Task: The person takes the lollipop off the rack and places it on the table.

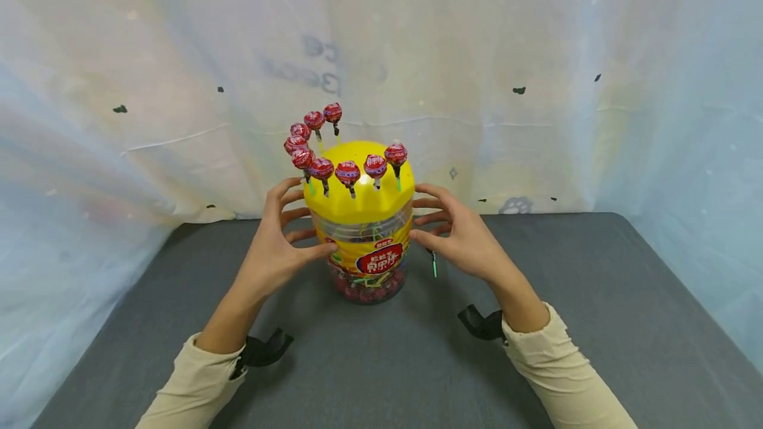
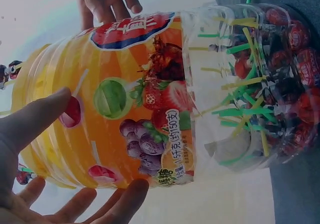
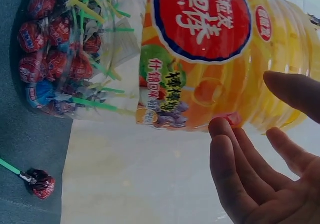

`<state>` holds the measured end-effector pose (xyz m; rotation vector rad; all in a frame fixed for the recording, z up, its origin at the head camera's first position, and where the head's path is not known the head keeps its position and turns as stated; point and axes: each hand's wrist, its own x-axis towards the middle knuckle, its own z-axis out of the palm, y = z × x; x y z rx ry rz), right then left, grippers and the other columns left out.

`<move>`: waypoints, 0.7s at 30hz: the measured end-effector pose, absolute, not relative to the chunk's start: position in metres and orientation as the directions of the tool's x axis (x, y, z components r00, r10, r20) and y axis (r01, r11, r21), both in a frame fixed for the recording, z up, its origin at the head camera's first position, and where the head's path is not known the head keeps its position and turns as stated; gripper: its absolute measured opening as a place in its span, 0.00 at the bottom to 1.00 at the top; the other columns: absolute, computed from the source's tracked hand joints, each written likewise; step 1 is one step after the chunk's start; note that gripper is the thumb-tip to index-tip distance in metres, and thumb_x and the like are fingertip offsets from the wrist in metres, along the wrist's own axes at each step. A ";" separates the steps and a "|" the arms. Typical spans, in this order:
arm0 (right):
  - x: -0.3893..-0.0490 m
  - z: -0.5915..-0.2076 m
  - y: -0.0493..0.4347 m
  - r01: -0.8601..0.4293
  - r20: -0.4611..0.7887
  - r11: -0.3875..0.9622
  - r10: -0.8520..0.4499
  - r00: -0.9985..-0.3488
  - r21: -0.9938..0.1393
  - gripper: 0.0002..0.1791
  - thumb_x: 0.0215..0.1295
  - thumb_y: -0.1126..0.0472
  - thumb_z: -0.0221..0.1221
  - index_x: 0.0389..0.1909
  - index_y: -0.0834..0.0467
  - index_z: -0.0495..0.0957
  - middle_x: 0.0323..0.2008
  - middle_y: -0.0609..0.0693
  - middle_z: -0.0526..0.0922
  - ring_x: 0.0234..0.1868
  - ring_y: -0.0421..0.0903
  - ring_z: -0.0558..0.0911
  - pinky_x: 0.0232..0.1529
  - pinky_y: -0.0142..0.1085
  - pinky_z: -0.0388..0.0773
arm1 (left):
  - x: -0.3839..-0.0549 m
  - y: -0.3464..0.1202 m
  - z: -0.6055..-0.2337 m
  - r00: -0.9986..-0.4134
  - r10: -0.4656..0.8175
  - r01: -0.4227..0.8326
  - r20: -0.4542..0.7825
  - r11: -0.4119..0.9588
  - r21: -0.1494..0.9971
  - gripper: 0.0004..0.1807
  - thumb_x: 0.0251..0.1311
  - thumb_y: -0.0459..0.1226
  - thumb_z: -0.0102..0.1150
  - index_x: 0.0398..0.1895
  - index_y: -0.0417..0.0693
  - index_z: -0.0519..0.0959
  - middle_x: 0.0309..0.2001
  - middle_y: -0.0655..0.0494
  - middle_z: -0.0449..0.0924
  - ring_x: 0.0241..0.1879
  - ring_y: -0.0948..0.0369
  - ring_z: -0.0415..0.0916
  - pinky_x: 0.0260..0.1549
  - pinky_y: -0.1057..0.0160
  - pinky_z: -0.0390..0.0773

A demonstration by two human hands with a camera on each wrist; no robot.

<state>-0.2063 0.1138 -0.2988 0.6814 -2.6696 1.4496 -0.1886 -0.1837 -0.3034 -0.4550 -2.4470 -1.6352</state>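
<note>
A clear plastic jar [image 1: 381, 258] with a yellow lid [image 1: 357, 200] stands upright on the table. Red-wrapped lollipops [image 1: 348, 173] stick up from holes around the lid's rim. More lollipops [image 2: 300, 69] lie inside the jar, their green and yellow sticks pointing upward. My left hand [image 1: 280, 237] holds the jar's left side, its thumb across the label and its fingers around the far side. At the right side, my right hand [image 1: 461, 234] has its loosely bent fingers at the jar; how firmly they touch is unclear. One loose lollipop [image 3: 41, 183] lies on the table near the right hand.
A dark grey table [image 1: 381, 363] carries the jar. Pale printed curtains [image 1: 453, 51] hang behind it and along both sides. Black straps [image 1: 481, 323] show at both wrists.
</note>
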 end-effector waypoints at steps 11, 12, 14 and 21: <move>-0.201 -0.279 0.110 -0.529 0.467 0.491 -0.254 -0.847 -0.692 0.29 0.70 0.58 0.61 0.70 0.48 0.66 0.53 0.50 0.82 0.52 0.47 0.82 0.50 0.43 0.81 | -0.192 -0.186 -0.306 -0.937 0.167 0.347 0.305 0.391 0.852 0.59 0.51 0.33 0.75 0.77 0.69 0.44 0.75 0.48 0.50 0.66 0.45 0.68 0.56 0.41 0.80; -0.200 -0.276 0.109 -0.554 0.506 0.481 -0.239 -0.829 -0.679 0.28 0.70 0.58 0.61 0.69 0.48 0.67 0.51 0.50 0.83 0.51 0.45 0.82 0.49 0.40 0.81 | -0.193 -0.186 -0.306 -0.936 0.171 0.350 0.307 0.388 0.852 0.59 0.51 0.32 0.75 0.77 0.69 0.44 0.75 0.48 0.50 0.66 0.45 0.68 0.56 0.41 0.80; -0.198 -0.270 0.106 -0.603 0.572 0.452 -0.221 -0.790 -0.658 0.29 0.68 0.59 0.63 0.69 0.48 0.67 0.49 0.49 0.84 0.49 0.42 0.82 0.47 0.36 0.81 | -0.193 -0.185 -0.306 -0.935 0.176 0.354 0.309 0.386 0.852 0.60 0.51 0.32 0.75 0.77 0.70 0.44 0.75 0.48 0.50 0.65 0.45 0.69 0.56 0.41 0.80; -0.202 -0.261 0.087 -0.687 0.677 0.394 -0.191 -0.711 -0.611 0.33 0.65 0.63 0.65 0.69 0.51 0.66 0.44 0.51 0.85 0.44 0.43 0.83 0.43 0.34 0.81 | -0.192 -0.187 -0.306 -0.939 0.162 0.344 0.303 0.396 0.852 0.60 0.50 0.33 0.76 0.77 0.71 0.44 0.74 0.48 0.51 0.66 0.46 0.68 0.56 0.41 0.80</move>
